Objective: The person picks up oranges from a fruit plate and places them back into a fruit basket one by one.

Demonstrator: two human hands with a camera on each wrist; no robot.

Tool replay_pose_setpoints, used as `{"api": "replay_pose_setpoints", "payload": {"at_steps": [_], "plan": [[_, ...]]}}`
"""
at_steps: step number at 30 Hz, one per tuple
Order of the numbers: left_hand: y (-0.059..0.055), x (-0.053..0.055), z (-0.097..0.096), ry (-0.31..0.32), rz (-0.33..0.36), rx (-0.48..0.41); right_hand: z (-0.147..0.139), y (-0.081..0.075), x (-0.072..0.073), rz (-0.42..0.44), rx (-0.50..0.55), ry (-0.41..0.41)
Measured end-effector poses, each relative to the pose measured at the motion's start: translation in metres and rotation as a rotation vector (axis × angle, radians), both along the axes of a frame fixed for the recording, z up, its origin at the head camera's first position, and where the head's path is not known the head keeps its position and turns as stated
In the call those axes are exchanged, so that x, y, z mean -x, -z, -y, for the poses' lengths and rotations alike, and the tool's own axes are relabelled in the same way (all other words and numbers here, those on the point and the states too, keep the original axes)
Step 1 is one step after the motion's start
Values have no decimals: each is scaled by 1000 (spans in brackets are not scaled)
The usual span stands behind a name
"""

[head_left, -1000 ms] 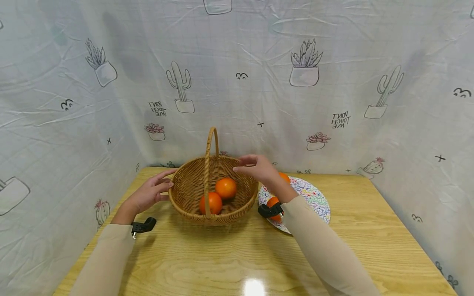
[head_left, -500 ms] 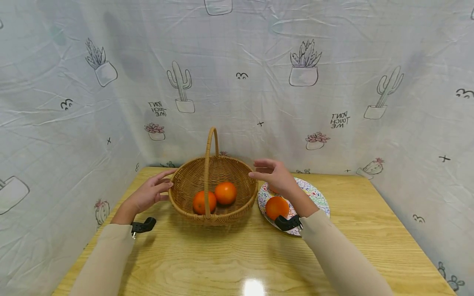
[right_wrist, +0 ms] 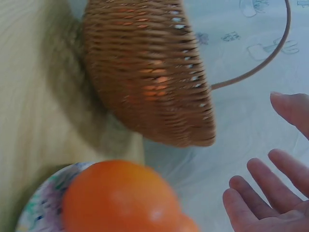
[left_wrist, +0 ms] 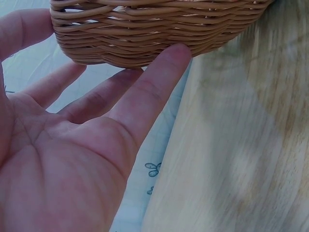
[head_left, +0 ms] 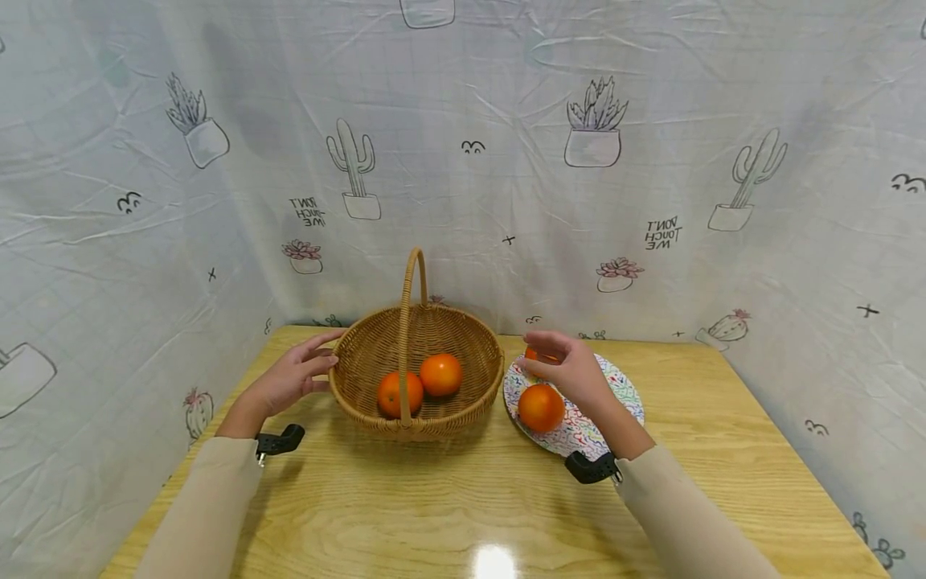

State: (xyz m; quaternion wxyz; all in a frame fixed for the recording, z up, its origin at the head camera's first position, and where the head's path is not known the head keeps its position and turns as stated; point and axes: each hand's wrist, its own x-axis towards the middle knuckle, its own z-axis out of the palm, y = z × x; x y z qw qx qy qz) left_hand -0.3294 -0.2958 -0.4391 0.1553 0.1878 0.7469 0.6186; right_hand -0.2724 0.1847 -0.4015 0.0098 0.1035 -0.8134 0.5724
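Observation:
My left hand (head_left: 289, 378) touches the left side of a wicker basket (head_left: 463, 410), its extended fingertips against the woven wall (left_wrist: 145, 34) in the left wrist view. Two oranges, one nearer (head_left: 400, 394) and one farther (head_left: 441, 375), lie inside the basket under its tall handle (head_left: 405, 346). Above a patterned plate (head_left: 579, 438), my right hand (head_left: 579, 374) hovers with fingers apart and holds nothing. On that plate sit a front orange (head_left: 541, 408) and a back orange (head_left: 537, 354) partly hidden behind the hand. The right wrist view shows the palm with spread fingers (right_wrist: 270, 188).
Basket and plate stand side by side toward the back of a wooden table (head_left: 405, 515). Behind and on both sides hangs a pale curtain (head_left: 463, 201) printed with cacti. Each wrist wears a black camera mount (head_left: 282, 441).
My right hand has withdrawn from over the basket and moved right to above the plate. The nearer orange in the basket has rolled slightly left. The left hand stays at the basket.

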Motion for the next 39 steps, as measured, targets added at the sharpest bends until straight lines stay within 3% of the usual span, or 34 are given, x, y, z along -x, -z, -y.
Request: {"api": "replay_pose_setpoints", "payload": {"at_steps": [15,21,34,39], "plan": [[-1,0,1,-13,-2,20,-19,42,-23,13,102,51],[-1,0,0,-23,15,20,-27,54,-28,20,68,83],[0,-1,-1,-15,10,1,-34,75,-31,39,-36,63],[-1,-3,-1,-20,6,3,-32,78,-31,74,-4,64]]}}
